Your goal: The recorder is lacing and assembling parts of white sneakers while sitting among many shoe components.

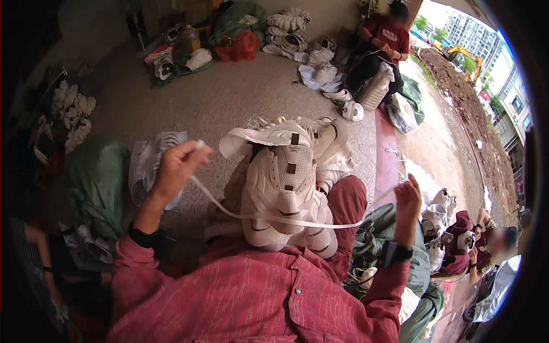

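My left hand (178, 166) is raised on the left, its fingers pinched on a flat white shoelace (269, 218). From there the lace sags across in front of my lap and bends up at its right end toward my right hand (408, 200). That hand is also raised, with its fingers closed; its fingertips are small and slightly blurred. Between my hands, a bundle of white shoe uppers (283, 197) rests on my lap against my knees. The top one shows a perforated toe, a tongue with dark patches and rows of eyelets.
Green sacks (97, 186) stand at my left, with more white uppers (160, 157) beside them. Piles of uppers (289, 28) and a red plastic bag (239, 47) lie at the back. One person (386, 43) sits at the far right, another person (466, 243) at near right.
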Motion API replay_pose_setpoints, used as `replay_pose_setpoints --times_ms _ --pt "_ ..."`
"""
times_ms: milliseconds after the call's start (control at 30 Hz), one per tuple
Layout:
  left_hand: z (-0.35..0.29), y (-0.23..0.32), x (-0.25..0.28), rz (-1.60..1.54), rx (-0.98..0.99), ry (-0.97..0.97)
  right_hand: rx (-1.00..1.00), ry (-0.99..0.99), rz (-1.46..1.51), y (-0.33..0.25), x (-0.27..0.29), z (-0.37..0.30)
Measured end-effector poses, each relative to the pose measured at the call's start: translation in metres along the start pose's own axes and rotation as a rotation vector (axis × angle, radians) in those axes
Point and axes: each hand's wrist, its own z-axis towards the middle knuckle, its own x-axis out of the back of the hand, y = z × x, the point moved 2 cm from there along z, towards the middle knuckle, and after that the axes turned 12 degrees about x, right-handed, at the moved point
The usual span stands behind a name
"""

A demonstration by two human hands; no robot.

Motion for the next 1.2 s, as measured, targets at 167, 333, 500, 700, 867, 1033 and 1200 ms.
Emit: replay_pose_setpoints --times_ms 167,333,500,700,867,1033,1200 --pt "0.012 0.043 -0.11 0.263 -0.65 -0.361 -0.117 -0.272 0.1 0.081 -0.155 -0.036" --pt "0.023 0.032 -0.144 0.409 -0.885 -0.242 -0.108 -0.437 0.196 0.115 -0.219 -0.044" --pt "0.02 0.013 -0.149 0.324 -0.858 -0.229 -0.134 -0.385 0.162 0.114 -0.233 -0.046" --pt "0.013 0.011 -0.143 0.325 -0.822 -0.219 0.054 -0.427 -0.113 0.097 -0.261 -0.064" --pt "0.005 0.004 -0.144 0.337 -0.827 -0.125 0.496 -0.901 -0.627 0.089 -0.292 -0.06" --pt "0.005 0.003 -0.147 0.405 -0.863 -0.039 0.477 -0.906 -0.585 0.105 -0.29 -0.051" --pt "0.006 0.012 -0.125 -0.169 -0.309 -0.277 0.005 -0.448 -0.036 0.092 -0.259 -0.051"
